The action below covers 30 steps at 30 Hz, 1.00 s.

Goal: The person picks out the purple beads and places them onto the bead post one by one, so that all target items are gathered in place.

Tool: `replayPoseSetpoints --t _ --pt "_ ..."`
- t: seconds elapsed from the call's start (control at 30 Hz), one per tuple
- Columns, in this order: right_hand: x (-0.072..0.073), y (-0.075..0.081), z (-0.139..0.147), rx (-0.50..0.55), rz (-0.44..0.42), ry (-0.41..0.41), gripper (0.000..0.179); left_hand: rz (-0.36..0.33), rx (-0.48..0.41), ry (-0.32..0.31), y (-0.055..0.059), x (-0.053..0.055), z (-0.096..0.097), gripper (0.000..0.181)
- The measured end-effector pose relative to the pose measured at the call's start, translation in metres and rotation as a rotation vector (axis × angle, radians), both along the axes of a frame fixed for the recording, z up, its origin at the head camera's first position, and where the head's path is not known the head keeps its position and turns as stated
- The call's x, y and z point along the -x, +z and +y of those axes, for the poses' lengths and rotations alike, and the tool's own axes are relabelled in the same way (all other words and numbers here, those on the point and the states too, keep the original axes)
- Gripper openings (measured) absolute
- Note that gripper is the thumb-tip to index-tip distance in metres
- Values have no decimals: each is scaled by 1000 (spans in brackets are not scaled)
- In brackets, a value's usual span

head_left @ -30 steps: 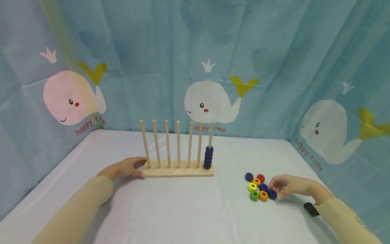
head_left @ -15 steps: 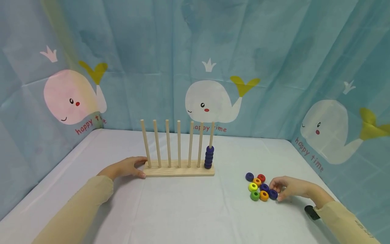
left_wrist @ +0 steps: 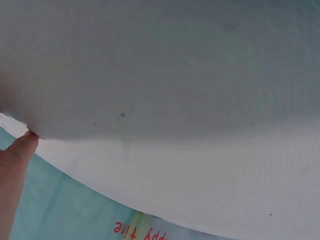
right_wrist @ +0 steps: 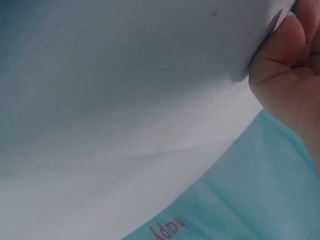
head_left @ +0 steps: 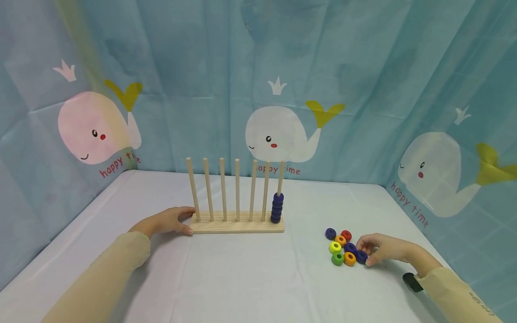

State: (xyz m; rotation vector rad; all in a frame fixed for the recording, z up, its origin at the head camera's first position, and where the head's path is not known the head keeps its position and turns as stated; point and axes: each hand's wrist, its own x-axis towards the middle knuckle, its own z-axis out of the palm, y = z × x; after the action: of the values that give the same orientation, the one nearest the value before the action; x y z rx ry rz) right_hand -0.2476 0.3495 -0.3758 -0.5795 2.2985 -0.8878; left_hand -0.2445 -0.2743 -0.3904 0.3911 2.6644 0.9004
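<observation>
A wooden peg rack (head_left: 238,227) with several upright pegs stands on the table. Dark blue beads (head_left: 277,207) are stacked on its rightmost peg. My left hand (head_left: 165,220) grips the left end of the rack's base between thumb and fingers; the left wrist view catches only part of that hand (left_wrist: 16,157). To the right, my right hand (head_left: 389,249) has its thumb and curled fingers at a dark blue bead (head_left: 361,257), pinching it on the table. The right wrist view shows the hand (right_wrist: 285,75) with its fingertips largely hidden and no bead.
Beside the right hand lie loose beads: red (head_left: 346,235), yellow (head_left: 335,247), green (head_left: 337,259), orange (head_left: 349,259) and more dark blue (head_left: 330,233). A small black object (head_left: 412,282) sits near the right sleeve. Whale-print curtains (head_left: 214,112) border the white-covered table (head_left: 242,282).
</observation>
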Motion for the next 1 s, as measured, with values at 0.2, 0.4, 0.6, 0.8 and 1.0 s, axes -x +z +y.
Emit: replayPoseSetpoints --t 0.2,0.4,0.6,0.8,1.0 --pt "-1 1 1 17 -12 -7 26 -2 5 4 0 1 0 88" --pt "1 1 4 49 -9 20 25 -2 3 5 2 1 2 87" --pt "5 2 7 92 -19 54 26 2 14 1 6 -2 1 86" --pt "6 5 12 135 -41 51 27 -1 3 6 4 0 1 88" --pt "4 11 15 148 -74 -2 30 -4 8 10 1 0 0 88"
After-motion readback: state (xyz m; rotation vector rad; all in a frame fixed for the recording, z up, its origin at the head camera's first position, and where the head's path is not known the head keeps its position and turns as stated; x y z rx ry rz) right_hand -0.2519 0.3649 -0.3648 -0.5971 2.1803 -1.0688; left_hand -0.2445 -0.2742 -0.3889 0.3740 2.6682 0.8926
